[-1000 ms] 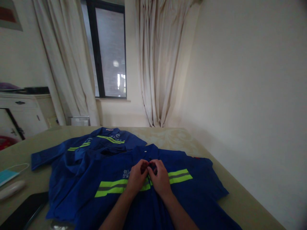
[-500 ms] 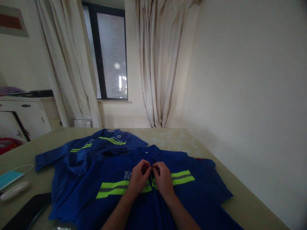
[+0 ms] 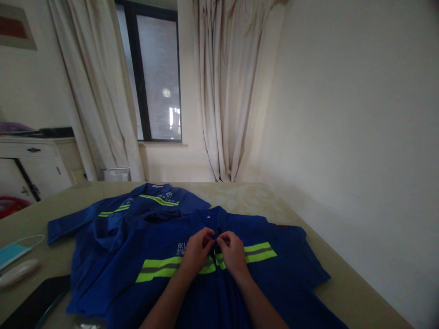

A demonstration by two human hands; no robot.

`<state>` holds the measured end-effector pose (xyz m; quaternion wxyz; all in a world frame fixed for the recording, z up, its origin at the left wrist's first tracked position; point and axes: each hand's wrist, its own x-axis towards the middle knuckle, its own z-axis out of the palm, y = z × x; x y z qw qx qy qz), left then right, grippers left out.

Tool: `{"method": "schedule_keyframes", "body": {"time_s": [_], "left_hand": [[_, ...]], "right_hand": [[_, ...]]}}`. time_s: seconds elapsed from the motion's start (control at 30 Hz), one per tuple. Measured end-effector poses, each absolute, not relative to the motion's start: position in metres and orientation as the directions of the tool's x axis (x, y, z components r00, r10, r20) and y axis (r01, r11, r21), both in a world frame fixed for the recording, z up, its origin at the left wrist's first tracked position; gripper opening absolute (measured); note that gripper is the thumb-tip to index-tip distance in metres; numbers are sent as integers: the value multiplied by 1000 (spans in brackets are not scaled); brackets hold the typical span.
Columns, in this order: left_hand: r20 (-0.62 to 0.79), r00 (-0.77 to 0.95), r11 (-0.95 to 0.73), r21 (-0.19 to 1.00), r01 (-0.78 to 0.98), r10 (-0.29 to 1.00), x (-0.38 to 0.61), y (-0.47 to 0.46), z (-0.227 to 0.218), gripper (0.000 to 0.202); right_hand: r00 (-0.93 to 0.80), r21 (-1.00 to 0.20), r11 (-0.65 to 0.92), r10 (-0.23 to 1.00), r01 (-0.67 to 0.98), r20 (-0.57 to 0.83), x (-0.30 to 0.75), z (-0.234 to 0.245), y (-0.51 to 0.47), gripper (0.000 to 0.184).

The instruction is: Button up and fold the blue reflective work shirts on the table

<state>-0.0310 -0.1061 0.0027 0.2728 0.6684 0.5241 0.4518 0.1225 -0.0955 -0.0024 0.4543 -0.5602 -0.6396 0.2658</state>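
A blue work jacket (image 3: pixel 260 292) with yellow-green reflective bands lies front side up, its collar pointing away from me. Below the collar, at the front opening, my left hand (image 3: pixel 197 249) pinches the left front edge between thumb and fingers. My right hand (image 3: pixel 232 251) pinches the opposite edge, its fingertips close to those of the left. Whatever small fastener may sit between the fingertips is too small to make out. Behind and to the left, a second blue jacket (image 3: pixel 120 201) with similar bands is spread out, partly covered by the nearer one.
On the left of the table (image 3: pixel 363 292) lie a dark phone (image 3: pixel 36 301), a pale oval object (image 3: pixel 19 273) and a light blue face mask (image 3: pixel 13 254). A white cabinet (image 3: pixel 44 160) stands beyond. The wall (image 3: pixel 360 137) runs along the right side.
The fingertips have drawn slightly apart at the jacket's front opening, both hands still pinching. The view has shifted a little; the jackets lie as before.
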Motion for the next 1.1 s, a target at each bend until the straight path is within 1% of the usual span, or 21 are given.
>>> {"method": "schedule_keyframes", "body": {"time_s": [0.1,0.17,0.23,0.33,0.4,0.5,0.63,0.7,0.77,0.83,0.9,0.97,1.03,1.1], "left_hand": [[356,113,-335,660,672,928,-28,-110,3,34],[354,160,-350,577,738,921,-27,-112,4,32],[348,168,-345,548,762,923,-29,-111,5,26],[351,131,-313,534,786,927,-34,-107,3,25],[350,123,-303,522,797,929,-38,-104,1,23],[343,132,-313,548,776,930,-41,-101,-3,16],[270,76,-241,655,716,960,-41,-99,-5,23],[256,79,-236,669,705,963,-40,-100,-4,24],[282,95,-264,653,710,955,-39,-100,-4,21],[317,100,-285,614,737,943,-39,-101,-3,18],[334,93,-279,568,774,938,-39,-102,-2,19],[335,92,-271,538,798,938,-39,-103,-1,20],[324,101,-270,534,801,941,-39,-104,0,21],[303,119,-272,532,802,945,-38,-105,3,27]], "right_hand": [[28,-875,152,982,459,185,123,-7,-90,11],[29,-876,141,984,461,174,122,-7,-90,12],[33,-874,155,981,461,192,122,-5,-92,13],[23,-822,267,947,502,322,121,-3,-98,16],[-16,-773,326,925,545,379,120,-1,-101,19],[-59,-748,326,931,579,361,120,2,-104,14],[-44,-765,290,945,575,324,117,7,-106,9],[-42,-764,276,950,583,311,116,8,-107,8],[-42,-764,272,951,586,306,115,8,-107,10],[-40,-780,265,955,567,295,116,7,-106,17],[-29,-795,258,956,549,290,116,6,-106,21],[-31,-801,268,954,536,299,116,7,-106,18],[-55,-791,299,946,533,321,116,8,-108,12],[-89,-762,344,930,549,356,115,9,-110,14]]}}
